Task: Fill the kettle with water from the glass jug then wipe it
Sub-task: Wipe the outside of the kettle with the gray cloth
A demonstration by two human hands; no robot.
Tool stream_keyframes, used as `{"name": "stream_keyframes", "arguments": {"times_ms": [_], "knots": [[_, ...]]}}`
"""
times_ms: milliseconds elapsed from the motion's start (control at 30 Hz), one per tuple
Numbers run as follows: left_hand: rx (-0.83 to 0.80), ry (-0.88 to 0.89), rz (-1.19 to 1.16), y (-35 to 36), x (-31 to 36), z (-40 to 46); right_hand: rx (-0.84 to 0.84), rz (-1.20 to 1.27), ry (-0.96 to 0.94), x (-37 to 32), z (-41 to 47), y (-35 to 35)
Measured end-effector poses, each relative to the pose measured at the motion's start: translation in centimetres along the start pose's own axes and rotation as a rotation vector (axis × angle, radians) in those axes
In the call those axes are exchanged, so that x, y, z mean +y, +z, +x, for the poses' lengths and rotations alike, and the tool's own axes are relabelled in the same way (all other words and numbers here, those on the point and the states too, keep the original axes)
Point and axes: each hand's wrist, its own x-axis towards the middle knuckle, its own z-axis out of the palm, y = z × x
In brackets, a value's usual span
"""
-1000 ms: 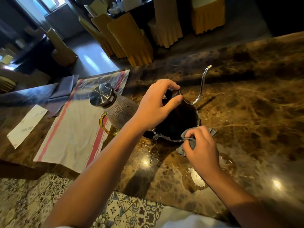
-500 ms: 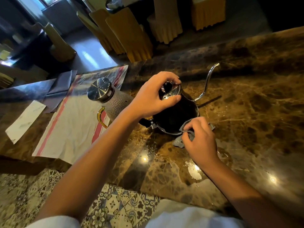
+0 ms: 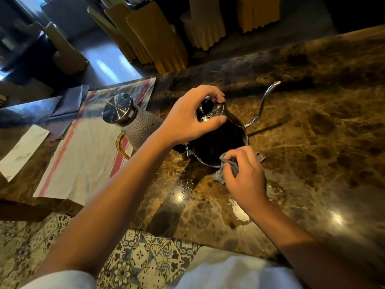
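Kettle (image 3: 218, 140) lid in left hand (image 3: 187, 119), cloth (image 3: 227, 167) in right hand (image 3: 243, 176).

The kettle (image 3: 220, 140) stood upright on my marble counter (image 3: 312, 142), black and glossy, its thin gooseneck spout (image 3: 263, 105) curving up and away from me. Its steel lid (image 3: 210, 111) sat on top. The glass jug (image 3: 135, 122), textured and capped in steel with an amber handle (image 3: 120, 147), stood just left of it on a striped cloth (image 3: 83, 159). A grey rag (image 3: 229, 167) touched the kettle's near side.
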Motion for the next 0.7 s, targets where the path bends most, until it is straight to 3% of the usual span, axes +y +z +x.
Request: {"name": "stream_keyframes", "arguments": {"times_ms": [67,267,600,700], "knots": [[-0.005,-0.011,0.006,-0.1,0.0,0.0,-0.014,0.045,0.034,-0.3,-0.4,-0.3],[-0.044,-0.053,-0.074,-0.7,0.0,0.0,0.160,0.174,0.040,-2.2,3.5,-1.9],[-0.065,-0.140,-0.167,-1.0,-0.3,0.4,0.055,0.111,0.059,-0.7,0.3,-0.5],[-0.084,-0.180,-0.235,-1.2,-0.3,0.5,0.127,0.161,-0.002,-2.8,2.3,-1.0]]}}
